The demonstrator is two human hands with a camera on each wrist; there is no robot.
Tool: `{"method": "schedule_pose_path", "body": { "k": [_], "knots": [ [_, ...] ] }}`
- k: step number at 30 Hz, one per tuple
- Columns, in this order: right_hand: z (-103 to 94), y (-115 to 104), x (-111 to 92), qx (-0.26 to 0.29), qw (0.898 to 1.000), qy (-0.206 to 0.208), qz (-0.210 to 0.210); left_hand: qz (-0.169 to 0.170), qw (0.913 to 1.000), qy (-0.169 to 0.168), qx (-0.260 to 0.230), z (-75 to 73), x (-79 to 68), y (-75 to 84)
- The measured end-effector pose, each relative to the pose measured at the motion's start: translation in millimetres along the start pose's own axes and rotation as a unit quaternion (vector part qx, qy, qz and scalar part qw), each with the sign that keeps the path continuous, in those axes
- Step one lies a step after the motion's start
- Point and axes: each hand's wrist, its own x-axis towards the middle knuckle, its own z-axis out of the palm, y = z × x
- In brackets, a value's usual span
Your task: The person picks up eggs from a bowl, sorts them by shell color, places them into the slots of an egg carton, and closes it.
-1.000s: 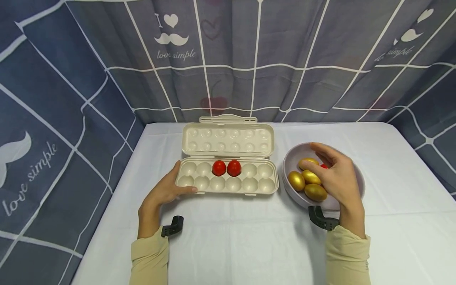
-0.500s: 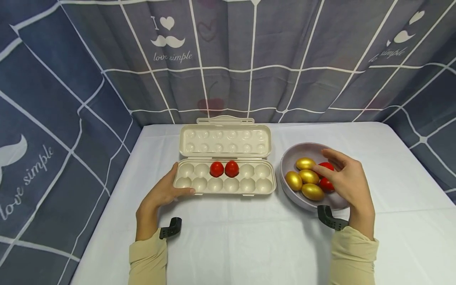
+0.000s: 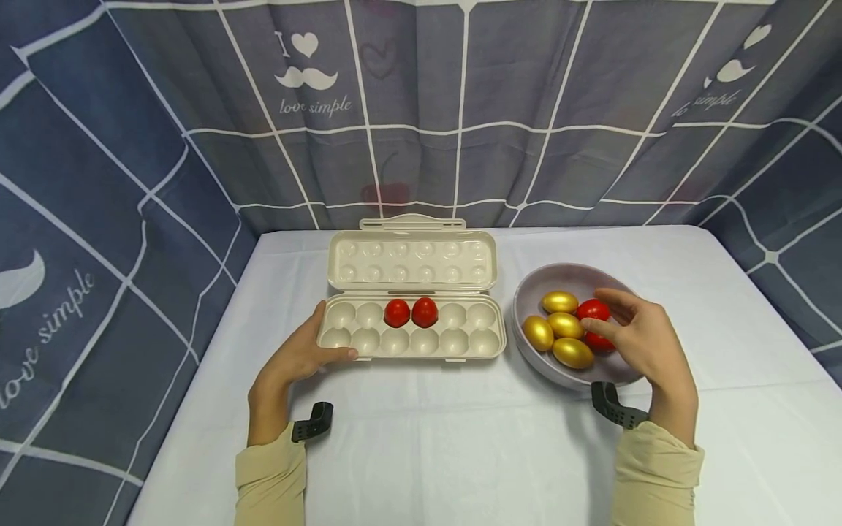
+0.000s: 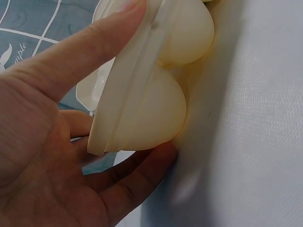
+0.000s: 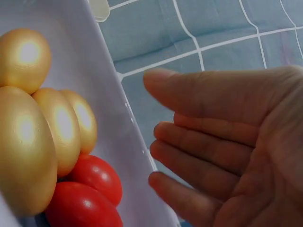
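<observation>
An egg carton [image 3: 411, 263] lies with its lid folded back in the head view. Two red eggs [image 3: 424, 312] sit side by side in the middle of its back row. My left hand [image 3: 299, 354] grips the carton's left end, thumb along the rim, fingers [image 4: 135, 182] beneath the cups in the left wrist view. To the right stands a mauve bowl [image 3: 551, 371] with several gold eggs [image 3: 564, 326] and two red eggs [image 3: 593, 310]. Above the bowl's right side hovers my right hand [image 3: 647, 340], fingers loosely bent and nothing between them; the right wrist view shows it apart from the eggs.
A white cloth [image 3: 460, 438] covers the table. A dark checked curtain [image 3: 421, 95] with printed hearts and moustaches hangs behind and at both sides. Black wrist mounts [image 3: 618, 409] sit on both wrists.
My right hand has drawn back to the right from over the gold eggs, so both red eggs in the bowl show more. The left hand keeps its grip on the carton.
</observation>
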Motion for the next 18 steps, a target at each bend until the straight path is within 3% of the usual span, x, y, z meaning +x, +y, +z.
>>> {"method": "schedule_pose_path", "body": {
  "k": [9, 18],
  "knots": [
    [0.1, 13, -1, -0.008, 0.999, -0.036, 0.005, -0.018, 0.9998, -0.003, 0.011, -1.6, -0.3, 0.3],
    [0.9, 21, -2, -0.004, 0.998, -0.056, 0.019, -0.011, 0.9998, -0.002, 0.016, -1.2, 0.7, 1.4]
  ]
}}
